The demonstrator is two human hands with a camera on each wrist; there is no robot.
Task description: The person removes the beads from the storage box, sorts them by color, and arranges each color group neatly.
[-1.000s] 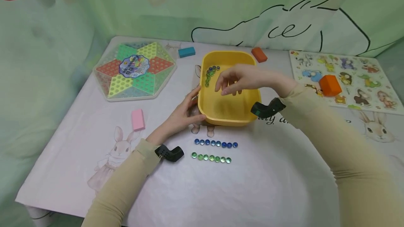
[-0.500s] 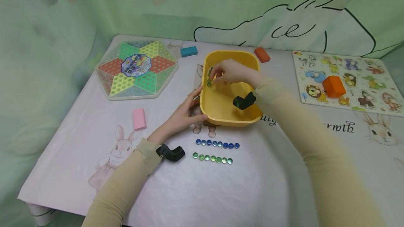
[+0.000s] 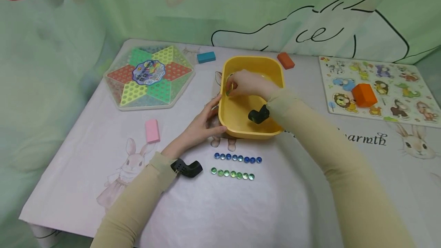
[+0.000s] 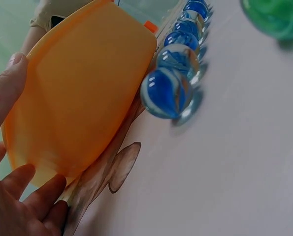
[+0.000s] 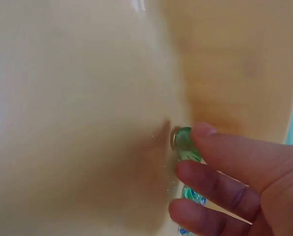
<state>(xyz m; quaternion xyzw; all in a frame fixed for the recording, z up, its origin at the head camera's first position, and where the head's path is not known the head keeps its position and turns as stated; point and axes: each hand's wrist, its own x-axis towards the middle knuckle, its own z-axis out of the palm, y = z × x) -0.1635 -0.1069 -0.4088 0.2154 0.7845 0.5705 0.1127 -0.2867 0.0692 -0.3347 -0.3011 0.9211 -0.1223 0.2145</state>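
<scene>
A yellow tray [image 3: 275,127] stands mid-table. My left hand [image 3: 203,125] grips its near left corner, thumb at the rim and fingers [image 4: 23,196] against the outer wall [image 4: 87,98]. My right hand [image 3: 231,86] reaches inside to the tray's left wall, where marbles lie mostly hidden under it. Its fingertips [image 5: 203,132] pinch a green marble [image 5: 183,140] against the tray floor [image 5: 87,98]. In front of the tray lie a row of blue marbles [image 3: 237,158] [image 4: 167,93] and a row of green marbles [image 3: 232,173] [image 4: 276,17].
A hexagonal Chinese checkers board [image 3: 149,76] sits at the back left, with a pink block [image 3: 152,130] in front of it. A teal block [image 3: 206,56] and an orange block [image 3: 286,60] lie behind the tray. An animal puzzle [image 3: 396,83] with an orange piece [image 3: 361,93] is at right.
My right hand moved left and down into the tray onto the marbles at its left wall and closed its fingers there. The left hand stayed on the tray's corner.
</scene>
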